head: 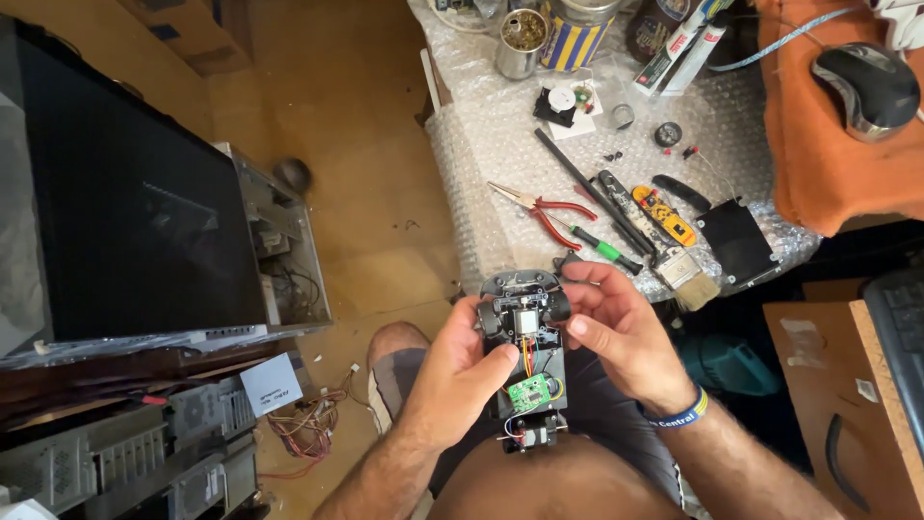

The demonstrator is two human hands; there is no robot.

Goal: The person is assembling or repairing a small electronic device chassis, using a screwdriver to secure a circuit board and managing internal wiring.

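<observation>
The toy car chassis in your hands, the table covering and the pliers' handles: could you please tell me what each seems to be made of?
The toy car chassis, held by the left hand and right hand, looks like matte black moulded plastic carrying a green circuit board. The table covering looks like clear bubble wrap, judging by its dimpled sheen. The pliers' handles seem red rubber or plastic over bare metal jaws.

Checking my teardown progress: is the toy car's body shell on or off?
Off: the toy car shows bare green circuit board and wires.

light: warm, even | shadows: soft | focus: sharp | edges: wide-angle bending
</observation>
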